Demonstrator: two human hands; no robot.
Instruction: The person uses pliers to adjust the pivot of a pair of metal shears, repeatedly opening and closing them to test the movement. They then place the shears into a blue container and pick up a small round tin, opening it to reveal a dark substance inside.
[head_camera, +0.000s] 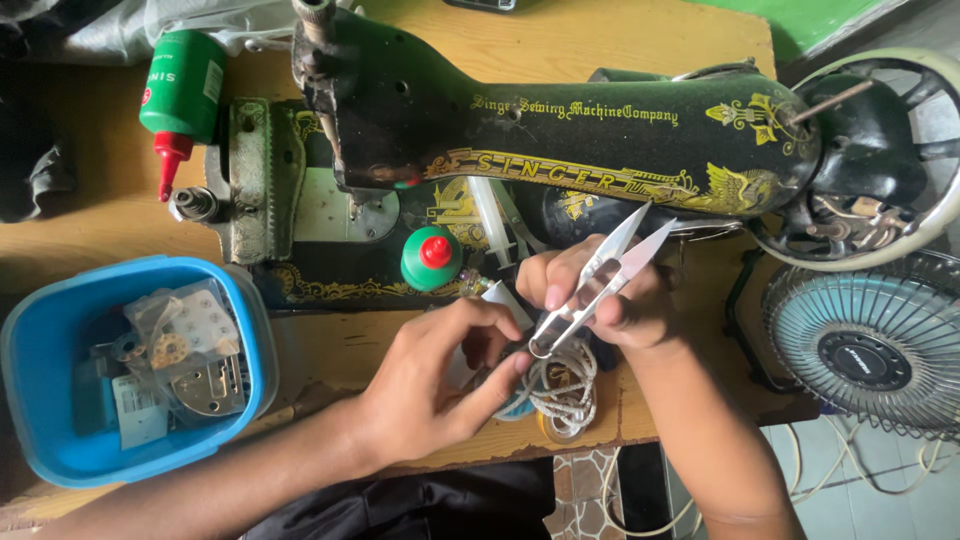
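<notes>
Steel thread snips sit pinched in the right hand, blades apart, pointing at the sewing machine; the left hand curls its fingers onto a cord coil at the table edge; a slip could nick fingers; blue tub and fan crowd both sides.

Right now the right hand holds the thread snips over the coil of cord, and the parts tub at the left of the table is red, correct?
Not quite. In the head view the tub is blue, not red. The rest stands: the right hand holds the thread snips over the coil of cord.
</notes>
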